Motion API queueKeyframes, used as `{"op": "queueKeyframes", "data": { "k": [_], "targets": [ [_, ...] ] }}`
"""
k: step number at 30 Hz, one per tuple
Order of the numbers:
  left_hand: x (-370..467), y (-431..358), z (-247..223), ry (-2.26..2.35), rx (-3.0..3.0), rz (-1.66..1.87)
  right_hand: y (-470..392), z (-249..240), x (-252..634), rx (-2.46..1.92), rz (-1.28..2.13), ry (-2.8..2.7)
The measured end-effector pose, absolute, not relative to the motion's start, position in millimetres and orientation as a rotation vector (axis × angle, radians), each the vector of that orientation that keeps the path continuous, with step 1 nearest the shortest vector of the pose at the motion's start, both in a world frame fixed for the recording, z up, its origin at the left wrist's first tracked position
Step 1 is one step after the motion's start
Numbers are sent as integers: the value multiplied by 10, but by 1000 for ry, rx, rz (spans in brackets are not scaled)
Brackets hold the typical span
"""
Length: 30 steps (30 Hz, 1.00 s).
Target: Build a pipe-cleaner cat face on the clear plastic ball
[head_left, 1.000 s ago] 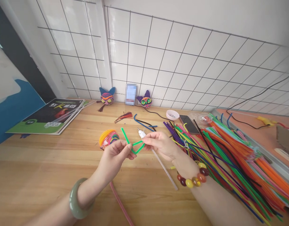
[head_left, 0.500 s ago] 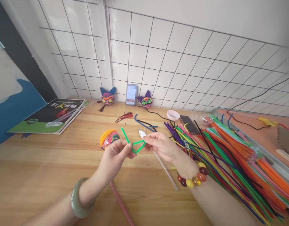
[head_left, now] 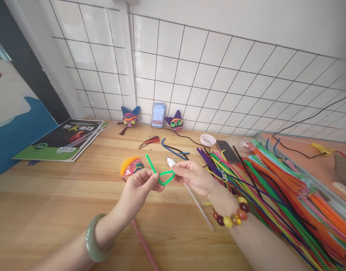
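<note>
A bright green pipe cleaner (head_left: 150,163) is bent into a small loop with one straight end sticking up to the left. My left hand (head_left: 143,184) pinches it between thumb and fingers at the loop's left side. On the right side, my right hand (head_left: 191,176) pinches the loop's folded corner. Behind my left hand sits a ball wrapped in orange and multicoloured strands (head_left: 130,165), partly hidden. A white glue gun (head_left: 170,161) lies behind my right hand, with a clear glue stick (head_left: 201,210) reaching out toward me.
A large pile of coloured pipe cleaners (head_left: 274,195) covers the right side. Two decorated cat-like heads (head_left: 130,117) and a pixelated screen (head_left: 158,115) stand by the wall. Also around are a pink bowl (head_left: 208,140), a dark phone (head_left: 227,151), tassels (head_left: 149,141) and a book (head_left: 60,140).
The view has shifted slightly, so everything sits a little lower and to the right. Both hands keep their pinch on the green pipe cleaner, whose shape looks nearly the same.
</note>
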State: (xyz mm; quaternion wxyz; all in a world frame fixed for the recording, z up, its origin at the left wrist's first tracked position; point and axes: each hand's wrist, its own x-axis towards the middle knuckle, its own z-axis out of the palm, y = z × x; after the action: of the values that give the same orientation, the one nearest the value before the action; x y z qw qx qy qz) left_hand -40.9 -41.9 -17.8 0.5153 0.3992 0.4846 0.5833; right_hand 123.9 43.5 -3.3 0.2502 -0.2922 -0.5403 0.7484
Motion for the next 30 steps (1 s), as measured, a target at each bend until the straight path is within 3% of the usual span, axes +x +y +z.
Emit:
{"op": "queueKeyframes", "data": {
  "k": [8, 14, 18, 30],
  "targets": [
    [-419, -426, -222, 1088, 919, 1371, 472, -63, 1272, -766, 2011, -1544],
    [-370, -463, -250, 939, 900, 1094, 495, -43, 1292, -780, 1818, -1911],
    [-345, -486, -284, 854, 931, 963, 435, -25, 1260, -726, 1923, -2010],
    [-369, -469, -307, 801, 816, 1026, 396, 89, 1278, -783, 1852, -1907]
  ]
}}
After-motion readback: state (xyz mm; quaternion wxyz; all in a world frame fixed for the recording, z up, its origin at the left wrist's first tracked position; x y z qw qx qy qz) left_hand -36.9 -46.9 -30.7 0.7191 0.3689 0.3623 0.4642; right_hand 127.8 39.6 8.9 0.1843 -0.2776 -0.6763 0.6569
